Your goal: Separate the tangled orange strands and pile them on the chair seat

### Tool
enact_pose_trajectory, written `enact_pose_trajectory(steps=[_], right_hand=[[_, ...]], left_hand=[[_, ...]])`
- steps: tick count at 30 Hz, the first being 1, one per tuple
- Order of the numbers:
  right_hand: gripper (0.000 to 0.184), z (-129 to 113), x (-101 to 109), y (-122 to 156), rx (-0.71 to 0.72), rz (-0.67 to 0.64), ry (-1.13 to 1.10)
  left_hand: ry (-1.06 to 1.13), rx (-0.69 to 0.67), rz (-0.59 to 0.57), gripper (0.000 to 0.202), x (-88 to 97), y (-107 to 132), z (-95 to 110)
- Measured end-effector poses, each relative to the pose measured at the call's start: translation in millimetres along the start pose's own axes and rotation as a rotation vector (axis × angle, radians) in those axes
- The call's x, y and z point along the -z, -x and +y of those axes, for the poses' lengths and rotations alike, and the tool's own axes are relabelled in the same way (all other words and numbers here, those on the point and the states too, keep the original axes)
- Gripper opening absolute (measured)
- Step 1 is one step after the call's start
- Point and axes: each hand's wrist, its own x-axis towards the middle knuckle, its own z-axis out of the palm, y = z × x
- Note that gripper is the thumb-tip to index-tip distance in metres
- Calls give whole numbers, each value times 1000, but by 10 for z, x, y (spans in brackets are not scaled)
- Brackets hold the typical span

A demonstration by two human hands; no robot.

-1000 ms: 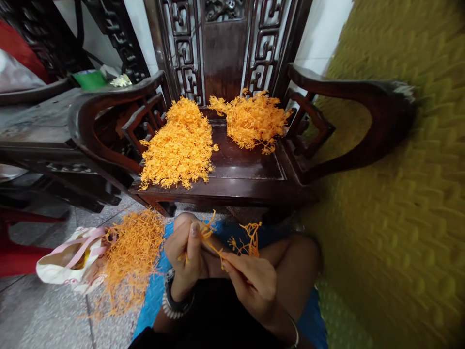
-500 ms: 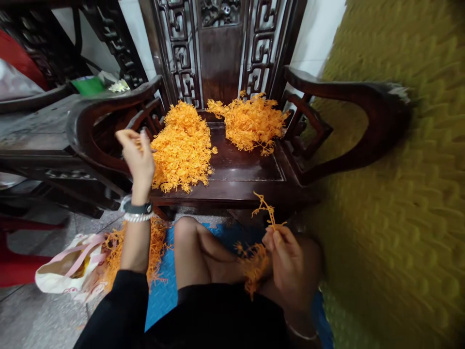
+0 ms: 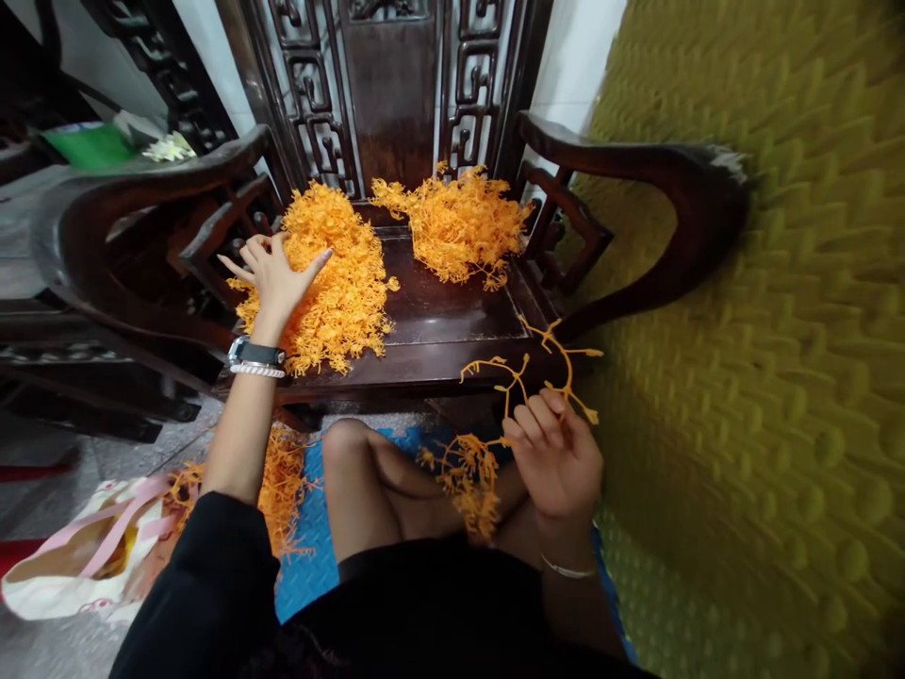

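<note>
Lowers left hand (image 3: 272,273) onto pile (image 3: 339,292), centre left, fingers now loose; pinches sprig (image 3: 527,377) with right hand (image 3: 558,462). Best to drop gently.

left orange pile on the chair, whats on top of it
The left hand, fingers spread, rests on the pile at its left side. The seat beneath it is hidden.

Domestic sitting room, used for handwork. Carved dark wooden armchair (image 3: 438,330), fretwork back, against white plaster wall (image 3: 576,47). Orange branched strands (image 3: 332,273) heaped on armchair seat. Left of armchair: matching dark wooden furniture (image 3: 42,321), grey speckled floor tiles (image 3: 127,453). Before armchair: blue foam floor mat (image 3: 304,566).
</note>
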Motion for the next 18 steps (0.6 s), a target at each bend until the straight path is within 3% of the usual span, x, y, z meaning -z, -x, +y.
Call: enact_pose_trajectory(steps=[3, 5, 7, 8, 10, 11, 14, 18], right_hand=[[30, -42, 4, 17, -15, -21, 20], [31, -62, -36, 34, -37, -26, -23], [31, -67, -110, 43, -50, -33, -70], [30, -62, -156, 43, -49, -39, -84], [29, -42, -248, 32, -33, -60, -85], [28, -31, -287, 24, -23, -71, -73], [25, -18, -331, 10, -6, -98, 13], [20, -82, -178, 43, 34, -65, 83]], left_hand=[[66, 18, 107, 82, 275, 155, 203], [181, -26, 107, 71, 503, 457, 417], [438, -147, -89, 46, 692, 922, 666], [576, -228, -308, 39, 752, 1191, 792], [776, -390, -721, 45, 782, 1730, 1024], [839, -418, -845, 51, 756, 1970, 1123], [1026, -250, -1072, 39, 598, 2456, 1308], [1153, 99, -1208, 30, 511, 2593, 1284]])
